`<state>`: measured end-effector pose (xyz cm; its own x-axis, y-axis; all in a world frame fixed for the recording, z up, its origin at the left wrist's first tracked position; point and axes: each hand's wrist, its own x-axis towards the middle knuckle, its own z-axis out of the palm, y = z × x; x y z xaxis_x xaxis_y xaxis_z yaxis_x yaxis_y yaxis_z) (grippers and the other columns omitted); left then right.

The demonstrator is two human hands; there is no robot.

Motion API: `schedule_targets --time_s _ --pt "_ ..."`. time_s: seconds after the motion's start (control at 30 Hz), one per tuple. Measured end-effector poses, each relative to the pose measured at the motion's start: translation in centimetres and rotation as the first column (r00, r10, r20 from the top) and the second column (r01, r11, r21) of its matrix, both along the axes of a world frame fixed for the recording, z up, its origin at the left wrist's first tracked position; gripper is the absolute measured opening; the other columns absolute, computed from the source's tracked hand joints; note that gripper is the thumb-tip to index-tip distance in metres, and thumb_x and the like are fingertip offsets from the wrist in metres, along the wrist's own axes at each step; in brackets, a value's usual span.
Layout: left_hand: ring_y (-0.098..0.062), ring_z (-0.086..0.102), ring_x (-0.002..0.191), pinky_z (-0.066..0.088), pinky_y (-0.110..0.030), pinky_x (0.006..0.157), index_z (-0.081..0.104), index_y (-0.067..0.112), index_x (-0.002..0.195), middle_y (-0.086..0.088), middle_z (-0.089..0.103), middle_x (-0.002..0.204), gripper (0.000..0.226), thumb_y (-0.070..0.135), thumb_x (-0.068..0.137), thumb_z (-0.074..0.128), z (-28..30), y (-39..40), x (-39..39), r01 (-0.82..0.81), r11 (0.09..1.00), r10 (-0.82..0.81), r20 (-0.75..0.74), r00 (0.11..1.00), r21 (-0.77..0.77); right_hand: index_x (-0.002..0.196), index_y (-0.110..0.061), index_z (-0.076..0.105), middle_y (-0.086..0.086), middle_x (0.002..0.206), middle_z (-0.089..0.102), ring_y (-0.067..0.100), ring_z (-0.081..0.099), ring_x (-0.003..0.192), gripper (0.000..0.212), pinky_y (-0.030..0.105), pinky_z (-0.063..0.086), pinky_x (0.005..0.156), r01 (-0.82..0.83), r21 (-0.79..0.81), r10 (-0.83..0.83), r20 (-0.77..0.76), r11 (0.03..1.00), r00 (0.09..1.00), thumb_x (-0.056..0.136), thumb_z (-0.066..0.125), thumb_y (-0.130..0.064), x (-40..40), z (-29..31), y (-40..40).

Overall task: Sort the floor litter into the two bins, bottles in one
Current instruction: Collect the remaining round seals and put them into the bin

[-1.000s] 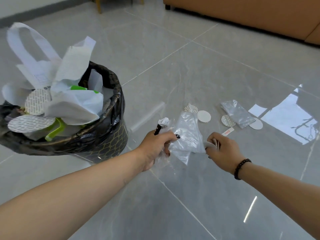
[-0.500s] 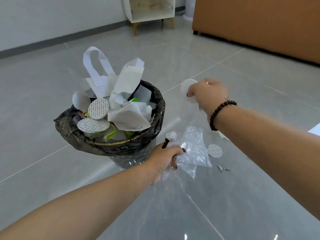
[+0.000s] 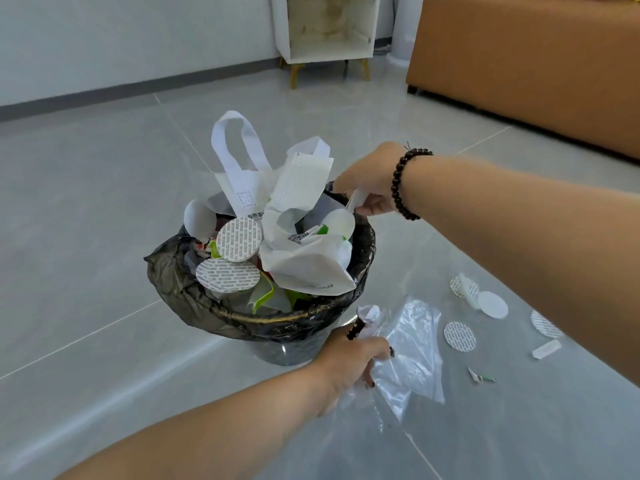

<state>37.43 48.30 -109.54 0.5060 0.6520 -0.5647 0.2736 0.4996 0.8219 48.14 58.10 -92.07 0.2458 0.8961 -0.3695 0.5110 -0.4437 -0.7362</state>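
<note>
Gripping a clear plastic bag [image 3: 412, 351] and a crumpled scrap, the left hand [image 3: 349, 362] hangs just in front of the bin [image 3: 214, 306]. The right hand [image 3: 372, 181] pinches a white scrap [image 3: 356, 199] over the bin's far rim. White discs [image 3: 459, 336] lie on the floor [image 3: 104, 202] right of the left hand.

A white open-fronted cabinet [image 3: 329, 27] on short wooden legs stands against the pale wall [image 3: 121, 39] at the back. Right of it sits an orange-brown sofa [image 3: 530, 60], both on the glossy grey tiled floor [image 3: 86, 202].
</note>
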Motion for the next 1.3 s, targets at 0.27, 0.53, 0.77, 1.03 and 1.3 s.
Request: schedule_targets --time_s 0.27,0.53,0.77,1.03,1.3 --pt "-0.024 0.049 0.073 0.043 -0.033 0.066 0.07 0.019 0.072 -0.012 0.054 0.079 0.02 0.026 0.053 0.065 0.3 -0.4 0.0 0.018 0.999 -0.017 0.033 0.999 -0.031 0.089 -0.004 0.065 0.008 0.086 0.06 0.018 0.049 0.076 0.041 0.033 0.046 0.076 0.072 0.299 -0.047 -0.089 0.952 0.995 0.091 0.054 -0.044 -0.2 -3.5 0.4" --pt "-0.023 0.058 0.057 0.045 -0.025 0.054 0.068 0.014 0.065 -0.008 0.062 0.063 0.008 0.007 0.066 0.066 1.5 -0.5 -0.6 -0.144 0.984 0.16 0.173 0.972 -0.103 0.097 -0.023 0.067 -0.003 0.1 0.067 0.017 0.064 0.099 0.015 0.032 0.052 0.085 0.173 0.28 -0.181 0.0 0.944 0.984 0.083 0.07 -0.028 8.2 -6.9 -10.0" --pt "-0.024 0.049 0.06 0.039 -0.033 0.065 0.063 0.017 0.072 -0.015 0.05 0.067 0.016 0.02 0.064 0.076 3.5 -1.1 2.0 -0.076 0.997 0.072 0.27 0.96 0.003 0.108 -0.029 0.064 -0.008 0.106 0.062 0.012 0.065 0.09 0.04 0.028 0.055 0.078 0.092 -0.094 -0.102 -0.106 0.991 0.989 0.074 0.074 -0.046 8.4 -10.1 -17.3" --pt "-0.012 0.041 0.048 0.04 -0.018 0.053 0.059 0.014 0.076 0.009 0.049 0.048 0.015 0.011 0.083 0.071 5.1 -2.6 4.7 -0.106 0.982 0.06 0.27 0.961 0.158 0.113 -0.005 0.065 0.018 0.105 0.07 0.029 0.067 0.09 0.028 0.04 0.054 0.079 0.194 -0.067 -0.196 -0.58 0.979 0.79 0.084 0.065 -0.001 10.8 -10.2 -18.8" --pt "-0.011 0.045 0.046 0.042 -0.021 0.056 0.063 0.002 0.092 0.011 0.053 0.048 0.017 0.018 0.087 0.068 5.3 -3.4 3.5 -0.141 0.969 0.114 0.141 0.983 0.202 0.093 -0.022 0.061 0.008 0.087 0.071 0.02 0.064 0.067 0.022 0.035 0.053 0.064 0.392 0.23 -0.323 -0.285 0.891 0.902 0.081 0.067 -0.005 11.8 -7.6 -17.4"
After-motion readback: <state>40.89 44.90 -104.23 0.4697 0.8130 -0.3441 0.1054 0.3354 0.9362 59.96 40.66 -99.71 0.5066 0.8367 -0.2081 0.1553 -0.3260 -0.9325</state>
